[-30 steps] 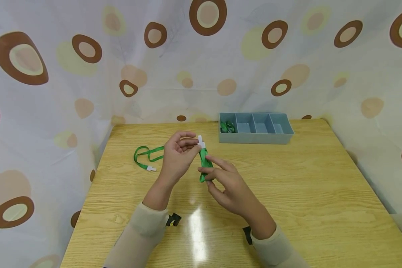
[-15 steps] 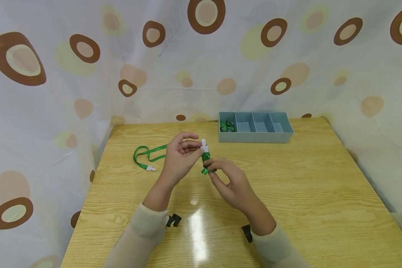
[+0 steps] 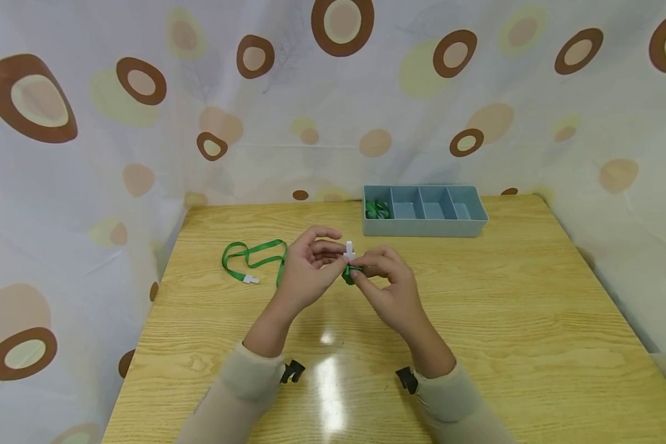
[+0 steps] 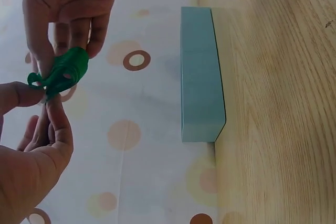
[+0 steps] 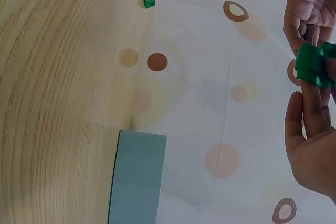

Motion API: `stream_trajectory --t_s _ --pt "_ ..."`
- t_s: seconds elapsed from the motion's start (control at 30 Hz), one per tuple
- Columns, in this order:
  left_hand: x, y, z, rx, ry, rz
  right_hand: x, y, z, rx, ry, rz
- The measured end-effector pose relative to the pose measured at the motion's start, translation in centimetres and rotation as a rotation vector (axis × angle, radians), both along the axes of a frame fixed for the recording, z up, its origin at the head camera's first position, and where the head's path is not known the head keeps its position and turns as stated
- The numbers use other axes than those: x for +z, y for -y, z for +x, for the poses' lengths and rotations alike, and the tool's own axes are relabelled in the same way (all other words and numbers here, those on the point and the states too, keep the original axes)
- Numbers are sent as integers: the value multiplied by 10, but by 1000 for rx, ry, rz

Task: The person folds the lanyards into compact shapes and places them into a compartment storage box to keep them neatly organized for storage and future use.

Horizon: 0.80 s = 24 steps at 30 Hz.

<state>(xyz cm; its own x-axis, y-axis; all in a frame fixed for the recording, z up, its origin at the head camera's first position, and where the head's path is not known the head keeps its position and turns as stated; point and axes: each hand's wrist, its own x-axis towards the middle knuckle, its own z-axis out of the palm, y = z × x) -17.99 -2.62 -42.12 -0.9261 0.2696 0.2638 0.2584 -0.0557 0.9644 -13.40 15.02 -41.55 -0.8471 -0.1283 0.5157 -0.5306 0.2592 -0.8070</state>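
Observation:
Between my two hands, above the table, is a green lanyard [image 3: 349, 277] folded into a small bundle with a white plastic clip [image 3: 349, 249] pointing up. My left hand [image 3: 308, 271] pinches it just below the clip with thumb and fingers, its other fingers curled behind. With thumb and fingertips, my right hand [image 3: 390, 287] pinches the green band from the other side. The left wrist view shows the bundle as stacked loops [image 4: 77, 66] of ribbon between both hands' fingertips. A second green lanyard lies loosely looped on the table, its white clip [image 3: 250, 279] left of my left hand.
A blue-grey box [image 3: 424, 229] with several compartments stands at the back of the table [image 3: 533, 308], right of centre. Green lanyard ribbon [image 3: 376, 211] lies coiled in its leftmost compartment. A patterned curtain [image 3: 333, 111] hangs behind the table and along both sides.
The green band hanging below the clip has been folded up into a short bundle. Both hands have shifted slightly right, and my right hand has come up close to my left.

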Motion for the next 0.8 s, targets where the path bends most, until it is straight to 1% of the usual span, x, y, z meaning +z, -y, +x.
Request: stream_trajectory --t_s 0.03,0.13,0.2,0.27,0.37,0.53,0.7,0.8 --pt "-1 -1 0 0 -9 5 -2 0 -1 -5 10 -15" --pt "-2 -1 0 0 -16 21 -17 -3 -7 -21 46 -61" --pt "-3 -1 0 -6 -20 24 -19 -4 -8 -30 78 -93" --pt "-3 -1 1 -11 -23 25 -18 -4 -8 -33 101 -114" --pt "-3 -2 1 -15 -17 24 -8 -2 -4 -27 127 -144" --pt "-4 -3 3 -14 25 9 -9 -2 -5 -12 143 -171" --pt "-7 -3 4 -77 0 35 -10 -4 -7 -5 149 -181" --pt "-6 -2 4 -102 -16 30 -11 -5 -8 -6 160 -185"
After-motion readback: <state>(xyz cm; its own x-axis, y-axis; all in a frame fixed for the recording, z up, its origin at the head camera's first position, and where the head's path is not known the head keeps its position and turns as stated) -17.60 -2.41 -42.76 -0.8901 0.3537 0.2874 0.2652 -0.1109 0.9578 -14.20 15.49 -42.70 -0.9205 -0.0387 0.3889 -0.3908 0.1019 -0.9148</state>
